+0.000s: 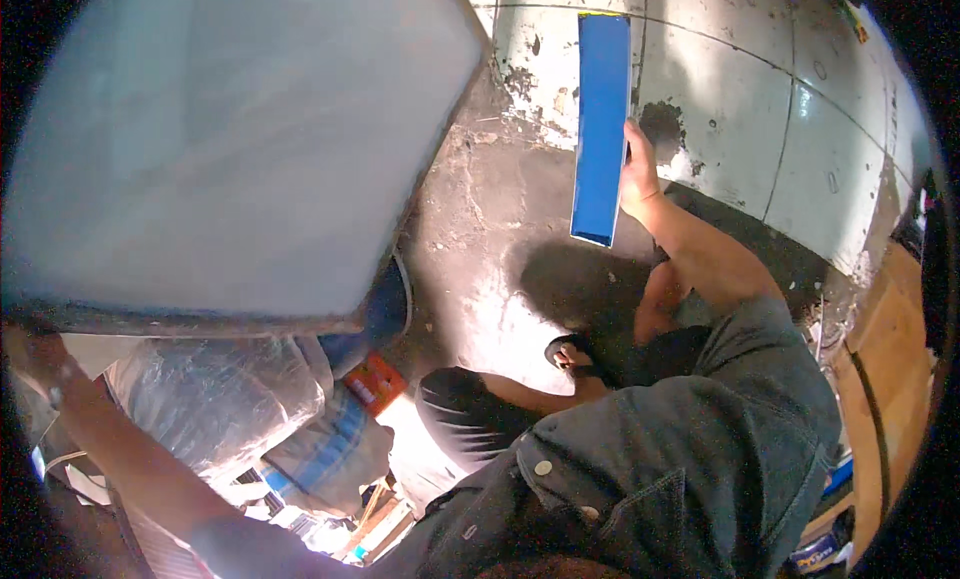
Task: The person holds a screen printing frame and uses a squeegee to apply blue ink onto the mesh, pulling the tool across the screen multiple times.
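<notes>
A long, narrow blue piece with pale edges [602, 129], like a flat box or strip, stands almost upright in the picture. My right hand [639, 171] is closed on its right edge, with the other fingers out of sight behind it. A large pale grey flat-topped thing [240, 159] with a dark, worn rim fills the upper left. My left hand [38, 359] is at its near left corner, in shadow. The fingers there are hidden, so I cannot make out whether they grip it.
Below the grey top lie a clear plastic-wrapped bundle [220, 399], a grey-and-blue sack [330, 454] and a red-orange box [374, 383]. A dark blue bin [385, 314] stands beside them. Stained white tiles [720, 109] border bare concrete. Brown cardboard [885, 379] leans at the right.
</notes>
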The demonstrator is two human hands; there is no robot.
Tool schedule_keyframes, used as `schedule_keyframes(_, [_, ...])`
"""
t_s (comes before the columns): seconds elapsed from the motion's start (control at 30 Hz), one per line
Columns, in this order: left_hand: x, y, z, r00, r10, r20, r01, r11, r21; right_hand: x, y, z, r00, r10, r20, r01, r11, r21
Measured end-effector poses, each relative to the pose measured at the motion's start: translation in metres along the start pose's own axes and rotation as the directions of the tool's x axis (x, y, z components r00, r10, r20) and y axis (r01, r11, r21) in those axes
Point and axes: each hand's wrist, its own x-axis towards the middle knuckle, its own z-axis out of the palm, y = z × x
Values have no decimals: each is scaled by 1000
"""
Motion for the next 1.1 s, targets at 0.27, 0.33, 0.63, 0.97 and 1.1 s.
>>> schedule_keyframes(0.27, [-134,83,47,874,-418,-249,219,795,-567,-10,-21,-1,999,46,29,-49,993,108])
schedule_keyframes(0.33, [-159,103,60,737,-628,-250,233,583,-778,-12,-28,3,996,64,63,-70,993,96])
schedule_keyframes(0.63, [-233,77,53,700,-681,-217,449,655,-608,-20,-34,-6,982,166,-92,-148,972,180])
schedule_keyframes(0.97, [-389,-25,-28,824,-557,-104,503,803,-319,-16,-22,-29,983,161,-86,-157,986,46])
schedule_keyframes(1.1, [-414,-24,-41,847,-528,-66,479,810,-338,-17,-14,-12,980,114,-164,-112,993,22])
